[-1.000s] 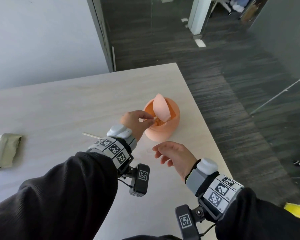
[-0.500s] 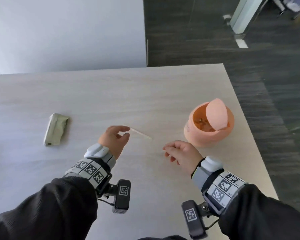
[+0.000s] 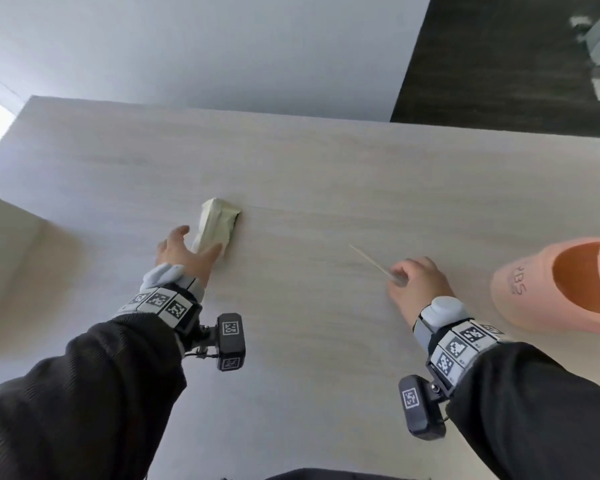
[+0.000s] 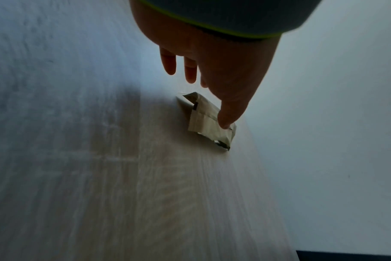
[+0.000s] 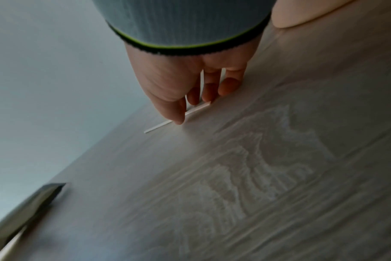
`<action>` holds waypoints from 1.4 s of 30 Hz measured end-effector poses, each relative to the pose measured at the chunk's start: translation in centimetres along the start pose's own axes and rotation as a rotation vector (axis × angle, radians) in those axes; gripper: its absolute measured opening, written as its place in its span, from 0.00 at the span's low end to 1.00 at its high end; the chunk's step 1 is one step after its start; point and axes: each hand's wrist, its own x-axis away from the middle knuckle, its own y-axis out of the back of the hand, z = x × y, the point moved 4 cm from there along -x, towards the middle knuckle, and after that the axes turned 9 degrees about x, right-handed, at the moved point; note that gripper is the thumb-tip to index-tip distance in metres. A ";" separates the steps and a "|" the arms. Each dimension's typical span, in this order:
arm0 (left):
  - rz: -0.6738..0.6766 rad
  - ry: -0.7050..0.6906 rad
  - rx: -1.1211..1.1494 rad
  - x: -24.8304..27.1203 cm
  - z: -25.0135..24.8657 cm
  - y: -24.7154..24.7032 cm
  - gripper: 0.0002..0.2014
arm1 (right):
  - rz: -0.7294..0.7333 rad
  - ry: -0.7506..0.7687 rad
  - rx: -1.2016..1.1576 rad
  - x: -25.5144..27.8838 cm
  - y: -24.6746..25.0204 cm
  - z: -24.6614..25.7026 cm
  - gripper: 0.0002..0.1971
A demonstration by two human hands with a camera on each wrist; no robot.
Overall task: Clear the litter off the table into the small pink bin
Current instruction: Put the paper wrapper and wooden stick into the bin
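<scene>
1. Left hand (image 3: 184, 256) — fingers extended and spread over the near end of a crumpled pale-green wrapper (image 3: 216, 226). In the left wrist view the thumb (image 4: 229, 113) tip touches the wrapper's top face; the other fingers reach past its far side. No closed grasp shows.
2. Wrapper — lies flat on the table (image 3: 326, 341), directly ahead of the left hand. Its long axis runs from the hand's fingers away toward the wall, leaning slightly right; the far end carries a dark torn edge.
3. Right hand (image 3: 418, 284) — fingers curled downward, thumb and fingertips closing on the near end of a thin white stick (image 3: 371, 261). The right wrist view shows the thumb (image 5: 174, 113) tip pressed against the stick (image 5: 179, 117) at the table surface, with the other fingertips just behind it.
4. Stick — lies on the table; its near end is under the right hand's fingers, and its free end points away and to the left, toward the left hand. Long axis diagonal.
5. Small pink bin (image 3: 555, 289) — stands to the right of the right hand, near but apart; its opening shows an orange interior.
6. The two hands are well apart — wrapper and stick do not touch.
</scene>
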 end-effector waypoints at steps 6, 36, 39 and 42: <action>0.113 0.071 0.152 -2.8 0.4 -1.5 0.27 | -0.005 -0.018 0.131 0.5 -0.4 0.7 0.03; 0.910 -0.078 0.590 23.4 -9.8 -8.3 0.11 | 0.035 -0.037 -0.868 13.3 9.1 2.1 0.12; 0.946 -0.116 0.522 24.8 -10.9 -9.2 0.09 | -0.055 -0.024 -0.778 14.2 9.7 0.0 0.10; 0.938 -0.148 0.443 26.5 -12.0 -10.3 0.07 | -0.189 0.050 -0.642 15.3 10.9 -2.1 0.09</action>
